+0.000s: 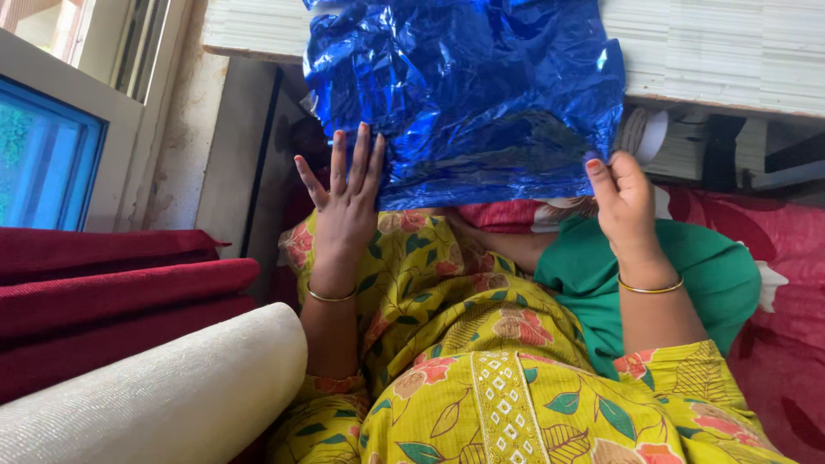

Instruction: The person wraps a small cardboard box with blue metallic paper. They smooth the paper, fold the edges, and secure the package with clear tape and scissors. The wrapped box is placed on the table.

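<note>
Yellow floral cloth (481, 378) lay nearest; beyond it crinkled blue foil (464, 94) hung upright; the left hand (344, 202), fingers splayed, pressed its lower left edge, the right hand (623, 206) pinched the lower right corner; such thin foil could likely tear or slip free.

Head-worn view, down, close on lap

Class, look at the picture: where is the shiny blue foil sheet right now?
In the head view, the blue foil sheet hangs top centre, between the left hand and right hand, above the yellow floral dress.
</note>
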